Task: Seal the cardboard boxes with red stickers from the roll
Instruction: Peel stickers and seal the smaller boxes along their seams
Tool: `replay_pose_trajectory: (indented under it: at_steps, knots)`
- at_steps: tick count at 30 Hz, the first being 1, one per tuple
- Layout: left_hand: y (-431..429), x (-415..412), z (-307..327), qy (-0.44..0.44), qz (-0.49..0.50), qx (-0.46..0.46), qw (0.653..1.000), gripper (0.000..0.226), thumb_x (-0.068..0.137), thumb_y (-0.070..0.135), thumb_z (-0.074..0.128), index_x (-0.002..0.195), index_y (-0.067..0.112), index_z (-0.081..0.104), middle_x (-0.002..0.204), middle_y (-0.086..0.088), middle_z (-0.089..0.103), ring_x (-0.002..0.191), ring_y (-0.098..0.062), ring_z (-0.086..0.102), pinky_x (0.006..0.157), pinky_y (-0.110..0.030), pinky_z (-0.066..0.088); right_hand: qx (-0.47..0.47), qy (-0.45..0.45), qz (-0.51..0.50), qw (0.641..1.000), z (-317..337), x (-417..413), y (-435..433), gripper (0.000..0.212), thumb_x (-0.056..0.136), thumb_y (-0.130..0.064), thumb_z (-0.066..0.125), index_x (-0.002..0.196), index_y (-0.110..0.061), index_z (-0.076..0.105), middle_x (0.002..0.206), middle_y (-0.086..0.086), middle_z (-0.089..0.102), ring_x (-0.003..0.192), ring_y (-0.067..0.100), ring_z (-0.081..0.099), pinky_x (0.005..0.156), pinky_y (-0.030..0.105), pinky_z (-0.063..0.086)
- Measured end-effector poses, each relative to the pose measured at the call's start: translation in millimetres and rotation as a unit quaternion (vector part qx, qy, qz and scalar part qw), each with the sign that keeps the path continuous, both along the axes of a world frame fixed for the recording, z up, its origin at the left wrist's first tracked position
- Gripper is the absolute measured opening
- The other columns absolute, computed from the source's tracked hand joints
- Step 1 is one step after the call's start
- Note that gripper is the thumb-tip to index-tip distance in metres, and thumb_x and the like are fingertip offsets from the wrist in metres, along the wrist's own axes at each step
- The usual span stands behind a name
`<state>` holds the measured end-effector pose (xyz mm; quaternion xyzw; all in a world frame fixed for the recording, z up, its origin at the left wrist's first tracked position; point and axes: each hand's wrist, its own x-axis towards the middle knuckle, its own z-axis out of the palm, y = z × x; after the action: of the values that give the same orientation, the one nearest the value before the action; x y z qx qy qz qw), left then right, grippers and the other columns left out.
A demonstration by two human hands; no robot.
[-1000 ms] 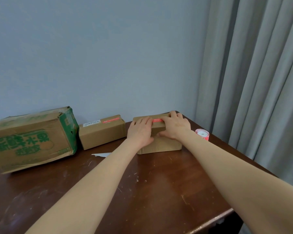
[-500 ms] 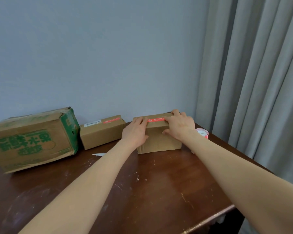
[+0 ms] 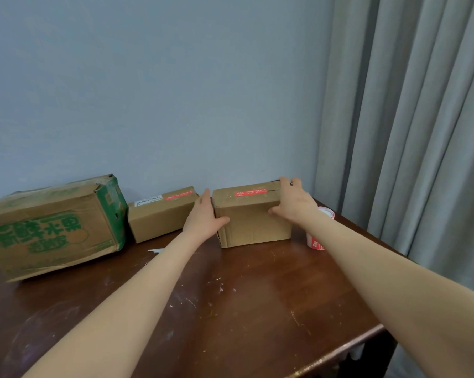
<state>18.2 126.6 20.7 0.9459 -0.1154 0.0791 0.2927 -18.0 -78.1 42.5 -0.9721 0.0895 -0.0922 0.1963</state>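
Observation:
A small brown cardboard box (image 3: 253,223) stands at the back right of the table with a red sticker (image 3: 250,192) across its top seam. My left hand (image 3: 205,218) presses flat on its left side and my right hand (image 3: 294,201) on its right side, so both grip the box between them. To its left lies a second small box (image 3: 159,218) with a red sticker (image 3: 179,196) and a white label on top. The sticker roll (image 3: 318,233) stands just right of the held box, partly hidden by my right forearm.
A large cardboard box with green print (image 3: 50,227) lies at the back left. A white paper scrap (image 3: 156,250) lies on the dark wooden table (image 3: 230,309). A grey curtain (image 3: 410,132) hangs at the right, and the table's front right edge is close.
Both hands have slid off the top of the box, where they pressed the red sticker, down to its left and right sides. The sticker now shows uncovered.

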Motion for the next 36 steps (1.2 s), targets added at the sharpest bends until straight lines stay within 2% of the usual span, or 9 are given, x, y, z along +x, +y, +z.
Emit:
replay_pose_trajectory:
  at_steps: [3, 7, 12, 14, 17, 22, 27, 31, 36]
  knots:
    - [9.3, 0.5, -3.1, 0.086, 0.016, -0.072, 0.994, 0.089, 0.086, 0.031, 0.068, 0.152, 0.007, 0.013, 0.155, -0.009, 0.027, 0.141, -0.026, 0.030, 0.111, -0.036, 0.029, 0.067, 0.007, -0.008, 0.998, -4.7, 2.5, -0.2, 0.084, 0.080, -0.026, 0.072, 0.144, -0.008, 0.021, 0.127, 0.019, 0.051, 0.108, 0.036, 0.056, 0.078, 0.038, 0.047]
    - [10.1, -4.1, -4.3, 0.159, -0.008, -0.115, 0.981, 0.044, 0.091, 0.028, 0.062, 0.128, 0.008, 0.055, 0.129, -0.013, 0.059, 0.118, -0.028, 0.056, 0.100, -0.039, 0.044, 0.083, 0.014, -0.035, 0.996, -2.6, 2.5, 5.5, 0.074, 0.079, -0.032, 0.072, 0.135, -0.010, 0.029, 0.122, 0.014, 0.055, 0.107, 0.034, 0.057, 0.077, 0.038, 0.048]
    - [12.6, -0.5, 14.2, 0.136, 0.032, -0.196, 0.971, 0.023, 0.093, 0.024, 0.059, 0.109, 0.009, 0.064, 0.098, -0.010, 0.062, 0.089, -0.024, 0.054, 0.086, -0.037, 0.049, 0.147, -0.023, -0.081, 0.986, 10.9, -0.4, 3.7, 0.061, 0.084, -0.041, 0.064, 0.128, -0.008, 0.037, 0.120, 0.010, 0.055, 0.109, 0.033, 0.055, 0.075, 0.034, 0.040]
    - [12.8, -0.1, 24.7, 0.124, 0.044, -0.246, 0.960, 0.012, 0.094, 0.022, 0.059, 0.097, 0.012, 0.064, 0.092, 0.001, 0.054, 0.093, -0.020, 0.047, 0.084, -0.034, 0.045, 0.219, -0.033, -0.086, 0.971, 16.9, 1.6, 2.6, 0.058, 0.084, -0.041, 0.064, 0.125, -0.009, 0.042, 0.110, 0.006, 0.054, 0.100, 0.029, 0.056, 0.073, 0.033, 0.042]
    - [12.0, -2.1, 38.2, 0.127, 0.068, -0.335, 0.931, 0.032, 0.093, 0.021, 0.060, 0.122, 0.008, 0.058, 0.105, 0.003, 0.053, 0.099, -0.019, 0.052, 0.084, -0.033, 0.047, 0.370, -0.050, -0.093, 0.923, 23.0, 5.2, 4.2, 0.049, 0.079, -0.039, 0.070, 0.113, -0.006, 0.055, 0.110, 0.008, 0.063, 0.087, 0.024, 0.059, 0.065, 0.031, 0.044]
    - [10.6, -2.8, 50.2, 0.156, 0.079, -0.412, 0.894, 0.016, 0.091, 0.013, 0.061, 0.105, 0.007, 0.058, 0.092, -0.005, 0.060, 0.091, -0.023, 0.060, 0.071, -0.032, 0.054, 0.526, -0.038, -0.060, 0.847, 33.5, -0.2, 6.8, 0.054, 0.084, -0.028, 0.073, 0.126, -0.003, 0.050, 0.108, 0.005, 0.055, 0.094, 0.022, 0.053, 0.078, 0.032, 0.043]
    - [10.0, -1.8, 58.2, 0.156, 0.075, -0.437, 0.883, 0.019, 0.086, 0.019, 0.065, 0.101, 0.007, 0.061, 0.097, -0.007, 0.065, 0.082, -0.019, 0.061, 0.077, -0.032, 0.052, 0.549, -0.020, -0.036, 0.835, 36.4, -3.4, 4.3, 0.053, 0.082, -0.028, 0.073, 0.125, -0.007, 0.049, 0.103, 0.002, 0.055, 0.087, 0.017, 0.054, 0.083, 0.031, 0.046]
    - [6.5, -1.6, 64.3, 0.150, 0.069, -0.431, 0.887, 0.027, 0.085, 0.029, 0.066, 0.104, 0.010, 0.059, 0.099, -0.002, 0.063, 0.090, -0.017, 0.060, 0.085, -0.034, 0.050, 0.542, -0.038, -0.018, 0.839, 38.6, 1.5, 3.0, 0.039, 0.083, -0.011, 0.061, 0.118, -0.016, 0.046, 0.106, 0.006, 0.050, 0.071, 0.013, 0.049, 0.056, 0.024, 0.041]
    - [1.3, 0.2, 60.7, 0.143, 0.075, -0.403, 0.901, 0.030, 0.086, 0.009, 0.061, 0.116, 0.008, 0.061, 0.108, -0.005, 0.062, 0.102, -0.021, 0.057, 0.092, -0.034, 0.048, 0.485, -0.077, -0.058, 0.869, 25.9, 14.0, -2.1, 0.057, 0.083, 0.007, 0.054, 0.138, -0.007, 0.047, 0.119, 0.012, 0.058, 0.092, 0.022, 0.054, 0.061, 0.023, 0.045]
